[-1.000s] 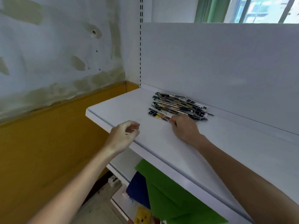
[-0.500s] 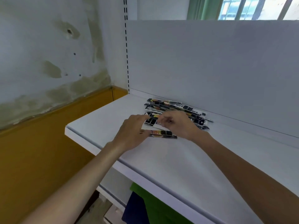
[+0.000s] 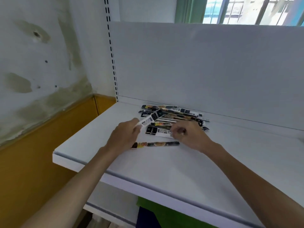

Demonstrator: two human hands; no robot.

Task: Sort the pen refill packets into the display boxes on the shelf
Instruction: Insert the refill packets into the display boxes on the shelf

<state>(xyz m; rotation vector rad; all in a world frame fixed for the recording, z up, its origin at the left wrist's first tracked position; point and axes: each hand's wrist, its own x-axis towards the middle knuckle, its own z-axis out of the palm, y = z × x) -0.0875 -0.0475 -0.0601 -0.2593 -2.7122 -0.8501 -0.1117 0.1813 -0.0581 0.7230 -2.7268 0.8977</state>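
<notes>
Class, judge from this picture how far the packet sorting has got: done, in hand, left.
Done: nothing boxed; no box in view. One lone packet lies apart from the pile on the shelf. In hand: left hand pinches a lifted packet; right hand grips a front packet. Left: the pile.

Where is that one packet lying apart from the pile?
Head view: the lone packet lies flat on the white shelf, just in front of the pile, its left end by the left hand.

Left hand (image 3: pixel 125 135) pinches tilted packet (image 3: pixel 150 120); right hand (image 3: pixel 187 134) grips flat packet (image 3: pixel 162 131) beside pile (image 3: pixel 177 115) on shelf (image 3: pixel 164 170); single packet (image 3: pixel 156 144) nearer.
</notes>
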